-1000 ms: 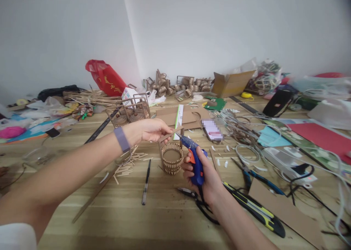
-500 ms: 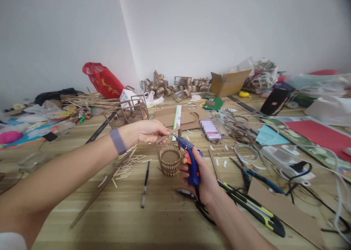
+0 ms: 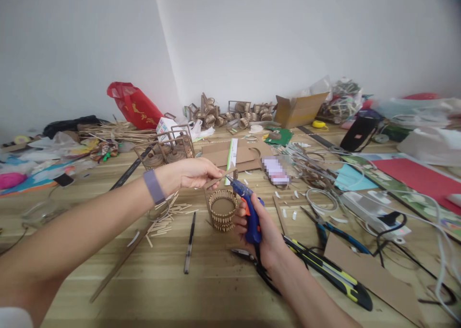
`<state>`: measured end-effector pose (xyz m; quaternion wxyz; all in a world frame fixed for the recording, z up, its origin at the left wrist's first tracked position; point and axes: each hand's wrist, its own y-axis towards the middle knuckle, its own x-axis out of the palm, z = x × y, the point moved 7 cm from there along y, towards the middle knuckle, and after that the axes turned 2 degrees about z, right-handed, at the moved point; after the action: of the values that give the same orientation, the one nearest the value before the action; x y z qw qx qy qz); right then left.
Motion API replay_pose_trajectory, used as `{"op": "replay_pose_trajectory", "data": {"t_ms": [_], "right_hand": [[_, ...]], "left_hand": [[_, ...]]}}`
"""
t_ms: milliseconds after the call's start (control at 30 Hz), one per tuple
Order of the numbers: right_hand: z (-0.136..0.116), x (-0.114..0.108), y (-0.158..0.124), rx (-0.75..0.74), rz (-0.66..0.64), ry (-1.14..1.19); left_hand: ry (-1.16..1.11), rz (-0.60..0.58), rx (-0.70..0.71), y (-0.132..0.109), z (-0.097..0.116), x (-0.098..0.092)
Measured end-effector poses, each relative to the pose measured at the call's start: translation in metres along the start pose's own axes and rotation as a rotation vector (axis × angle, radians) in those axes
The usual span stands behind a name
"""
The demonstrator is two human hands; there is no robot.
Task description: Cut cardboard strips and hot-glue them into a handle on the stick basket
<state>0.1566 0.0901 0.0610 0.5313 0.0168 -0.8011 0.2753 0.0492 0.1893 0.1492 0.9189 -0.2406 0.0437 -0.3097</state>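
My left hand pinches a narrow brown strip, which looks like cardboard or wood, above the table. Wrapped in my right hand is a blue hot glue gun with an orange trigger. Its nozzle points up and left, right at the strip's underside; whether they touch I cannot tell. Just below stands a small round basket made of short wooden sticks with a brown base. A thin upright strip rises at the basket's left side, partly hidden by my left hand.
Short sticks and a pen lie left of the basket. Scissors, a utility knife and pliers lie on the right. Behind are cardboard sheets, a phone, a power strip and cables.
Both hands hold nearly the same pose, with the strip and glue gun nozzle still close together. The whole view has shifted very slightly.
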Motion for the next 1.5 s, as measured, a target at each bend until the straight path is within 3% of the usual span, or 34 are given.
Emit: {"op": "replay_pose_trajectory", "data": {"t_ms": [1500], "right_hand": [[0.0047,0.0043,0.0032,-0.004,-0.057,0.014]], "left_hand": [[0.005,0.005,0.051,-0.0020,0.0026,0.0052]]}}
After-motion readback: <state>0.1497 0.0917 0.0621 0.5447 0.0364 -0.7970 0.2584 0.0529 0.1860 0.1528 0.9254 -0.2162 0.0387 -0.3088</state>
